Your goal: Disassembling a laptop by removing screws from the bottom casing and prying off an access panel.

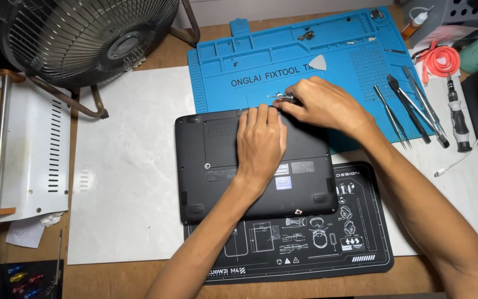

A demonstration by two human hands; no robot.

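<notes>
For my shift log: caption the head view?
Left hand steadies upturned black laptop; right hand holds small screwdriver at its rear edge.

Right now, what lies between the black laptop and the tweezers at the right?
In the head view, the right hand and forearm cross that stretch over the blue repair mat.

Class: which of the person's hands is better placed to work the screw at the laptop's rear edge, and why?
Likely the right hand: it holds the screwdriver at the laptop's rear edge. The left hand lies flat on the base, empty.
</notes>
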